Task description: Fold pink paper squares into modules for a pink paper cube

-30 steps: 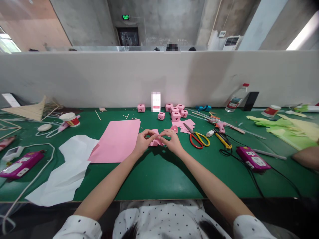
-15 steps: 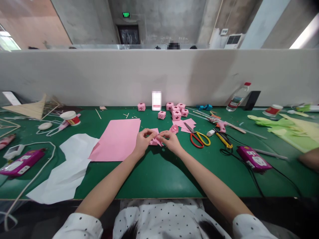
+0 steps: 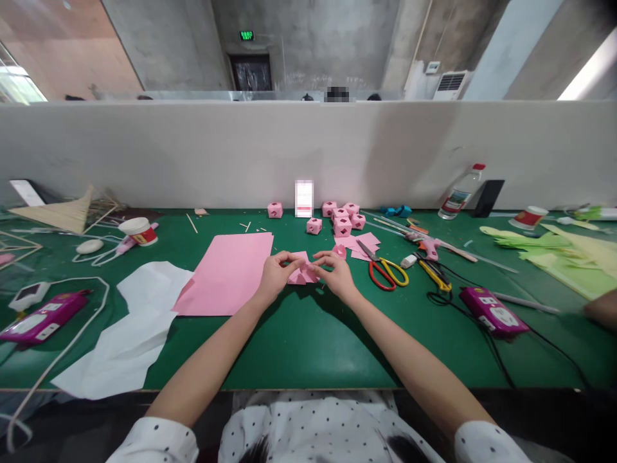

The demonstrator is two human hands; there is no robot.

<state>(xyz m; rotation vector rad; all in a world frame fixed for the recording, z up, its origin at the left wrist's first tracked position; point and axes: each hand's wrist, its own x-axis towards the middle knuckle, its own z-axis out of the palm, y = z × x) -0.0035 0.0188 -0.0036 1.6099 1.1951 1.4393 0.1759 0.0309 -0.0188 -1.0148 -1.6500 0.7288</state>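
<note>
Between my hands is a partly folded pink paper piece (image 3: 299, 275), raised a little over the green table. My left hand (image 3: 279, 275) pinches its left side with thumb and forefinger. My right hand (image 3: 336, 273) has its fingertips closed on the piece's right edge. Behind my right fingers a small folded pink paper (image 3: 340, 251) is partly hidden. Several finished-looking pink paper cubes (image 3: 342, 226) with dark diamond-shaped openings sit farther back. A large pink paper sheet (image 3: 231, 273) lies to the left of my left hand.
Right of my hands lie scissors (image 3: 385, 270), pink paper squares (image 3: 367, 241), a glue gun (image 3: 429, 247) and a purple power strip (image 3: 494, 313) with cables. White paper (image 3: 139, 328) and a paper cup (image 3: 139, 231) are on the left. A phone (image 3: 304, 198) leans on the partition. Another person's arm (image 3: 601, 310) shows far right.
My right hand has shifted slightly right, with its fingers spread a little more. More of the folded pink piece shows between my hands. The whole view has tilted slightly.
</note>
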